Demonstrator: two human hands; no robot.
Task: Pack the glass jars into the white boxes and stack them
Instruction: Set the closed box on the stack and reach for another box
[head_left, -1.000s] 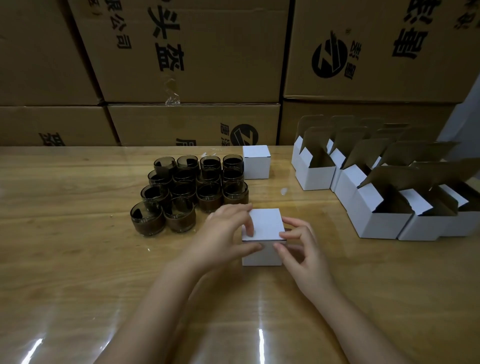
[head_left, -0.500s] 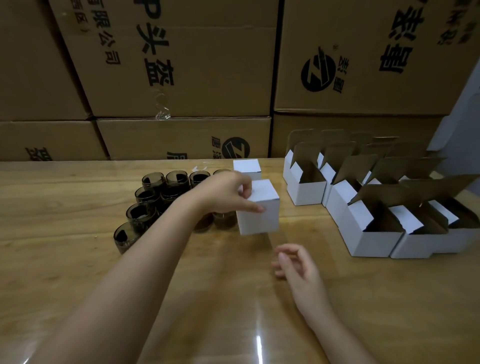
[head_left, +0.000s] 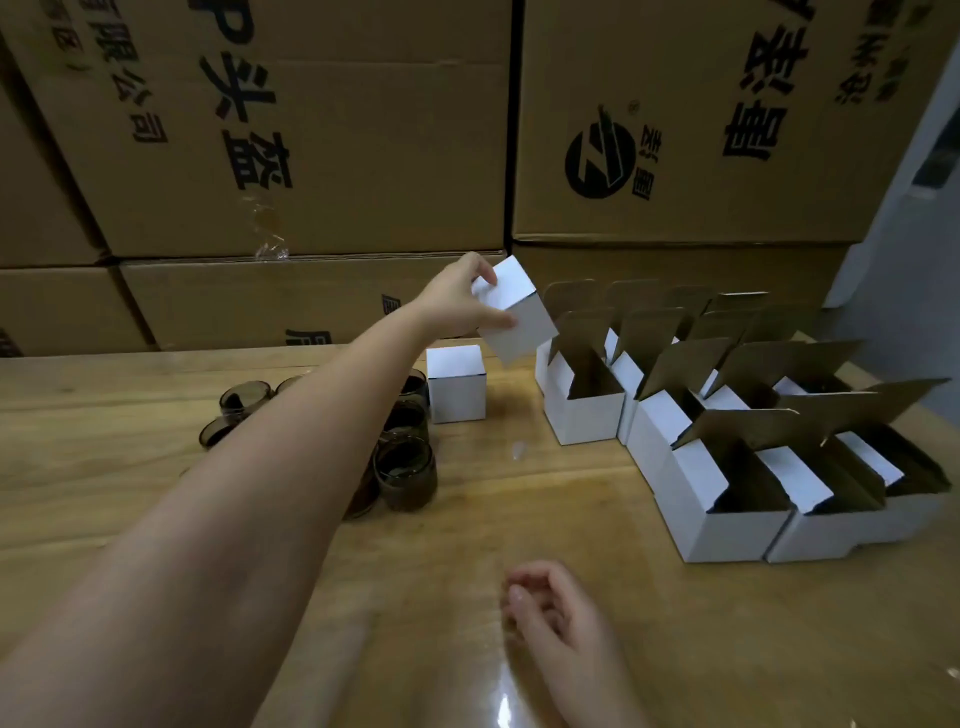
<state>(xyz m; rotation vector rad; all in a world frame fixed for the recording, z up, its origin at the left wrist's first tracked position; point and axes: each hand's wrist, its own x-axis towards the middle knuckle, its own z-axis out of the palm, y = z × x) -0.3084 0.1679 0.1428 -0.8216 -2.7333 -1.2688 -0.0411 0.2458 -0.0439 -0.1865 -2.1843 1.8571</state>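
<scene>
My left hand (head_left: 457, 299) grips a closed white box (head_left: 519, 317) and holds it tilted in the air, above and a little right of another closed white box (head_left: 457, 382) that stands on the wooden table (head_left: 571, 519). Several dark glass jars (head_left: 405, 470) stand in a cluster on the table, partly hidden by my left forearm. My right hand (head_left: 550, 618) rests low over the table with its fingers loosely curled, holding nothing. Several open white boxes (head_left: 587, 410) with raised brown flaps stand at the right.
Large brown cardboard cartons (head_left: 363, 156) with black print are stacked as a wall behind the table. The open boxes run in rows from the middle back to the right edge (head_left: 727, 525).
My left hand has lifted the closed box from near the table up and back, to above the other closed box. My right hand has stayed low near me.
</scene>
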